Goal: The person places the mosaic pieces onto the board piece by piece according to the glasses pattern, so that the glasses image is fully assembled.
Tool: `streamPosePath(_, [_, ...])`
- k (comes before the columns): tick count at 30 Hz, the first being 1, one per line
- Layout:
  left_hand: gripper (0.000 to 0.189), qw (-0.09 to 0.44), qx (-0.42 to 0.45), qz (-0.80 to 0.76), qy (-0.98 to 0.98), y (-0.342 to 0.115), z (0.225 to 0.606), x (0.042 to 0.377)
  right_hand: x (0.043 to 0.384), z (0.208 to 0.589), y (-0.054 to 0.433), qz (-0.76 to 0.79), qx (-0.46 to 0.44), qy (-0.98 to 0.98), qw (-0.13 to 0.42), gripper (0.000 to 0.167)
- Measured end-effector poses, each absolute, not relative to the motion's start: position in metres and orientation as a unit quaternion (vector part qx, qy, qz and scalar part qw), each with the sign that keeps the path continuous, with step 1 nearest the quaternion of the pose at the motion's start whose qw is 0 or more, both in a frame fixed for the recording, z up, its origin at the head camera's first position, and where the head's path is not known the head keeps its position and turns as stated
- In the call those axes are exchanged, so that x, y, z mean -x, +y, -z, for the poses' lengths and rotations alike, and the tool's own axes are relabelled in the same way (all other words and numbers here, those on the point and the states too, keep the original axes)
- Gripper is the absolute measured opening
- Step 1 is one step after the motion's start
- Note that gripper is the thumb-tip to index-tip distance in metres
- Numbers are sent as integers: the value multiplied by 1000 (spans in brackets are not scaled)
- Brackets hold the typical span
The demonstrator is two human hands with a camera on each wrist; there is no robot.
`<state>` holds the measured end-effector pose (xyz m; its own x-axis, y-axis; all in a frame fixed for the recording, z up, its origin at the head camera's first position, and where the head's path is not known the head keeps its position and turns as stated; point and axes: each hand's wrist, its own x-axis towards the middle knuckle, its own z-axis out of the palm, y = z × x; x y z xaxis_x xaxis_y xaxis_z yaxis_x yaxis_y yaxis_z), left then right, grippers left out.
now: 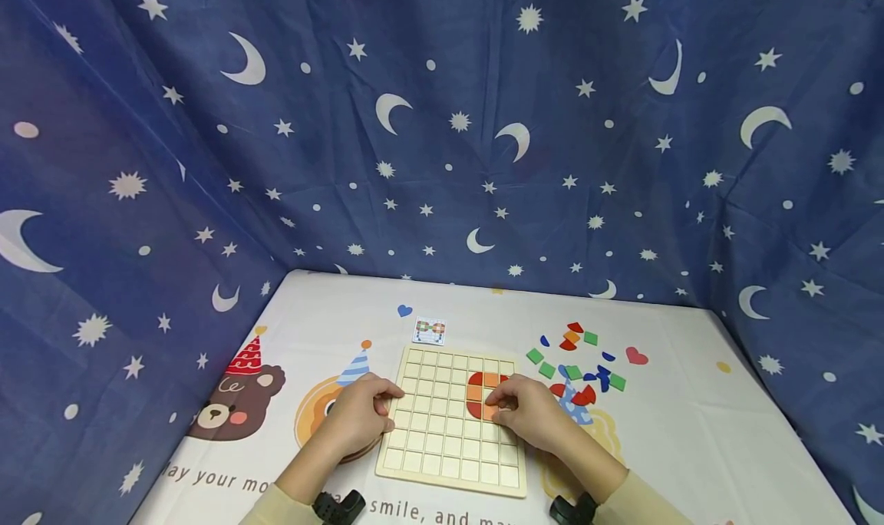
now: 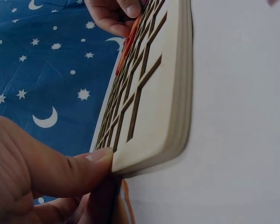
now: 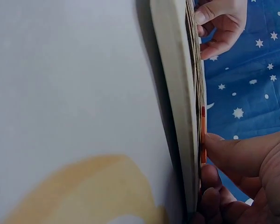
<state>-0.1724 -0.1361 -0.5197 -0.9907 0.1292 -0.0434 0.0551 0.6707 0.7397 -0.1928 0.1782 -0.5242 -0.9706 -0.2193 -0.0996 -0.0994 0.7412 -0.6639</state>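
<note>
A pale wooden grid board [image 1: 442, 440] lies flat on the table. My left hand [image 1: 361, 417] holds the board's left edge, its thumb [image 2: 100, 155] against the rim in the left wrist view. Red and orange pieces fill a cluster of squares on the board's right side, among them a red rounded piece [image 1: 474, 410] and an orange square [image 1: 474, 393]. Over this cluster, my right hand [image 1: 532, 410] pinches an orange tile [image 1: 489, 412] at the grid between thumb and index finger. The curled fingers hide part of the cluster.
Beyond the board's far edge lies a small pattern card [image 1: 430, 331]. Loose pieces are scattered right of the board: green squares [image 1: 535, 355], red pieces [image 1: 585, 394], blue pieces [image 1: 604, 378] and an orange piece [image 1: 572, 337]. A star-printed blue curtain [image 1: 449, 203] borders the white table.
</note>
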Motion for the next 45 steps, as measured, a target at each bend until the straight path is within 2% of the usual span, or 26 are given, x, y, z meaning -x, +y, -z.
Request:
streamPosePath(11, [46,48,-47,-406,912,-135,522,173,192,526,181,342,103,931,72,22])
streamPosePath(20, [47,44,-48,-405,912,-134,521,174,191,524,195,381,57,921,56,23])
streamPosePath(45, [47,44,-47,-414,908,-136,519,173,193,518,285,340,-40,938,53,16])
